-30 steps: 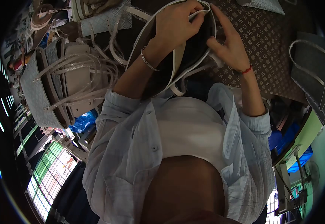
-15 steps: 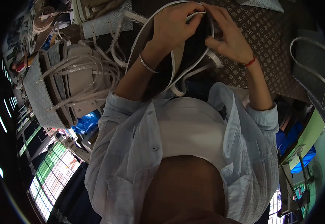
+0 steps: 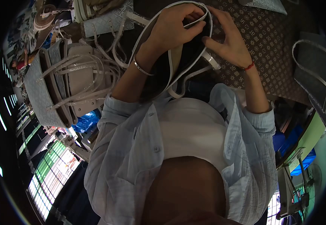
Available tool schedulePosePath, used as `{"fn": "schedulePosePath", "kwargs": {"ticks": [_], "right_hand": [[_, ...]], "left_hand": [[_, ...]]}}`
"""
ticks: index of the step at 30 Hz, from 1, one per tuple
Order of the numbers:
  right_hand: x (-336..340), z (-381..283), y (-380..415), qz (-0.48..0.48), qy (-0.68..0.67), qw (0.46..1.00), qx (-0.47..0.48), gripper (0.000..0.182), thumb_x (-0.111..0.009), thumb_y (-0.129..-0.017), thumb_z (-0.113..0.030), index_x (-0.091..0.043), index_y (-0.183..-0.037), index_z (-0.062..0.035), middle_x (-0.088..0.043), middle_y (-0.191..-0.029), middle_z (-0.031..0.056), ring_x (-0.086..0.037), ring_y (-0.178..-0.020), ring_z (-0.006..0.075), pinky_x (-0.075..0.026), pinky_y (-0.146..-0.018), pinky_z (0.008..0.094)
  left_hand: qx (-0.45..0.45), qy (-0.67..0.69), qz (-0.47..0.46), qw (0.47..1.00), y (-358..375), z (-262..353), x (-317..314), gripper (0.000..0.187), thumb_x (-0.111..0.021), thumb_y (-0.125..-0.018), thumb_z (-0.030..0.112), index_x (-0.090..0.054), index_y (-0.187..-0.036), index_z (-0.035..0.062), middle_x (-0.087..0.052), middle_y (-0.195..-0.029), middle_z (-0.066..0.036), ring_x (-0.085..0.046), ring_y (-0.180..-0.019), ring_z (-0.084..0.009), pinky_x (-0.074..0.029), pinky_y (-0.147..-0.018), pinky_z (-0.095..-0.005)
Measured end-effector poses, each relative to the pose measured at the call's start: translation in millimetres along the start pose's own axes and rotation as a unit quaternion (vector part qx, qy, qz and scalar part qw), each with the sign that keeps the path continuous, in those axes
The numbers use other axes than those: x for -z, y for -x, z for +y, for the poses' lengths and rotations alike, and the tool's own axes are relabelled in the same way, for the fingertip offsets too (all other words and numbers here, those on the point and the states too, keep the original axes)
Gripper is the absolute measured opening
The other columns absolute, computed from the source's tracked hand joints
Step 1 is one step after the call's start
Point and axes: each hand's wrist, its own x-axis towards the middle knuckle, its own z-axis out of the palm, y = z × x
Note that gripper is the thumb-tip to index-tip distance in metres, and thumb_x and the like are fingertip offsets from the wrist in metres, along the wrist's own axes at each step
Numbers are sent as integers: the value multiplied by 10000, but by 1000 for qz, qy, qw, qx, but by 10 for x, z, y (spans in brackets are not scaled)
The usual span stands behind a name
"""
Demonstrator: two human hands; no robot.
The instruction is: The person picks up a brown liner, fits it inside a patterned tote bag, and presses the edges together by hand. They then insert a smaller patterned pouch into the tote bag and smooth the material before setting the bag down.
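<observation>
A tote bag (image 3: 174,77) with white-edged rim and a dark inside stands open before me, its straps hanging near my body. My left hand (image 3: 174,28), wearing a bangle, reaches over the rim with its fingers curled and closed on the white edging at the far end. At the right side of that rim is my right hand (image 3: 232,43), a red string at its wrist. Its thumb laps over the edge, while the fingers stretch along the outside, touching the bag near its far end. The fingertips of my left hand are partly hidden.
Grey patterned bags (image 3: 45,90) with looped, plastic-wrapped straps are stacked at left. Brown patterned material (image 3: 271,48) covers the table at right. Another strapped bag (image 3: 314,63) hangs over the right edge. A blue plastic bag (image 3: 86,122) lies below the stack.
My left hand has shifted slightly down and right along the edging. My right hand's thumb has moved a little left, over the rim. Both hands stay at the bag.
</observation>
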Motion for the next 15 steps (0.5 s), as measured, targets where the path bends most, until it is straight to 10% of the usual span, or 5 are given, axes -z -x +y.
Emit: {"fn": "schedulePosePath", "kwargs": {"ticks": [15], "right_hand": [[-17, 152, 0, -23, 21, 999, 38, 769, -759, -830, -141, -427, -1523, -107, -437, -1457, 127, -508, -1312, 245, -539, -986, 345]], "left_hand": [[25, 41, -30, 998, 6, 71, -126, 177, -656, -947, 192, -743, -1067, 96, -737, -889, -64, -703, -740, -219, -552, -663, -323]]}}
